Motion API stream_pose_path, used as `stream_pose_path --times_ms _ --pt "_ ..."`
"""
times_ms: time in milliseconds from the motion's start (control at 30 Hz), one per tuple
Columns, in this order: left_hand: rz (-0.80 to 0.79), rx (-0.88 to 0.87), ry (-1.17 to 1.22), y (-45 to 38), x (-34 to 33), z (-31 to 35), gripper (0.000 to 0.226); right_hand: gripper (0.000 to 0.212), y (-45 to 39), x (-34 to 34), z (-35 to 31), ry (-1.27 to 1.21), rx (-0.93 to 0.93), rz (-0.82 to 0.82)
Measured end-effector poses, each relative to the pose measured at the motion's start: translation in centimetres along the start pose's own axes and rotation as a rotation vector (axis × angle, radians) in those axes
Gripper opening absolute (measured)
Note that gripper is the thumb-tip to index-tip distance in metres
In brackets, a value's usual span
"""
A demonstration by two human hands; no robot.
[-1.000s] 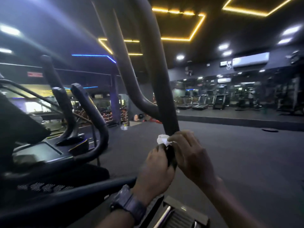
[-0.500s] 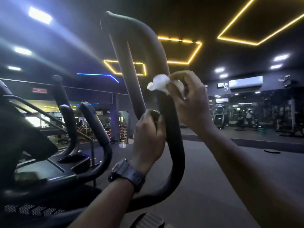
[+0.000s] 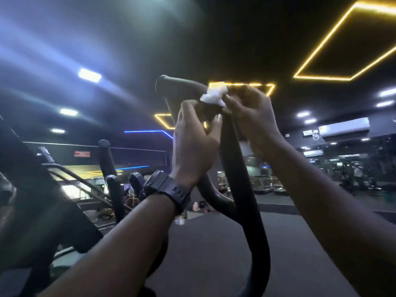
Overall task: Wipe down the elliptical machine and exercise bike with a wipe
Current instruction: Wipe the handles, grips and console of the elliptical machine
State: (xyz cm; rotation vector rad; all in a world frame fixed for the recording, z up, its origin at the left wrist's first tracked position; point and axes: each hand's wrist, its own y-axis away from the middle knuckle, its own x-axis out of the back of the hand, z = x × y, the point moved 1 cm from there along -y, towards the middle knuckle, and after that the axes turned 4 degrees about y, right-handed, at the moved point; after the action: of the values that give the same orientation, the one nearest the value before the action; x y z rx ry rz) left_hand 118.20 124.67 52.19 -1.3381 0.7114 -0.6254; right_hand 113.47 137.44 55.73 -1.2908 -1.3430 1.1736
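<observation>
Right now, up high: both of your hands are raised at the top of the elliptical's moving handle.
Handle: the dark curved handle bar (image 3: 240, 168) of the elliptical machine rises between your arms and bends over to a capped end at upper left.
Wipe: the white wipe (image 3: 215, 94) is bunched on top of the bar's bend, touching it, just above both hands.
Right hand: your right hand (image 3: 251, 116) has its fingers curled in around the wipe, pinching it against the bar; blur hides the exact fingertip placement.
Left hand: your left hand (image 3: 195, 144) wraps the same bar just below the wipe, fingers curled round it, thumb up against the bar's near side.
Wrist: a dark watch (image 3: 169, 189) sits on your left wrist.
Left of frame: a second pair of dark handles (image 3: 109, 168) and the dim bulk of the machine's console, too dark to read.
Ceiling: yellow strip lights (image 3: 342, 46) in outlines, a blue strip, white panels.
Far right: rows of gym machines beyond the dark floor (image 3: 214, 243).
</observation>
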Motion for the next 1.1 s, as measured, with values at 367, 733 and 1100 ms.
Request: stream_pose_path --times_ms 367,733,1100 --pt "-0.044 -0.37 -0.685 -6.1 0.5 0.7 0.023 0.011 -7.8 -3.8 4.2 -0.58 -0.072 -0.399" --pt "0.074 0.061 -1.062 -6.8 -4.8 4.0 0.023 0.006 -8.4 -6.9 8.4 -0.901 -0.067 -0.38" --pt "0.138 -0.09 -1.434 -4.0 -7.4 4.7 0.01 0.013 -5.9 -8.6 9.9 -1.156 -0.074 -0.313"
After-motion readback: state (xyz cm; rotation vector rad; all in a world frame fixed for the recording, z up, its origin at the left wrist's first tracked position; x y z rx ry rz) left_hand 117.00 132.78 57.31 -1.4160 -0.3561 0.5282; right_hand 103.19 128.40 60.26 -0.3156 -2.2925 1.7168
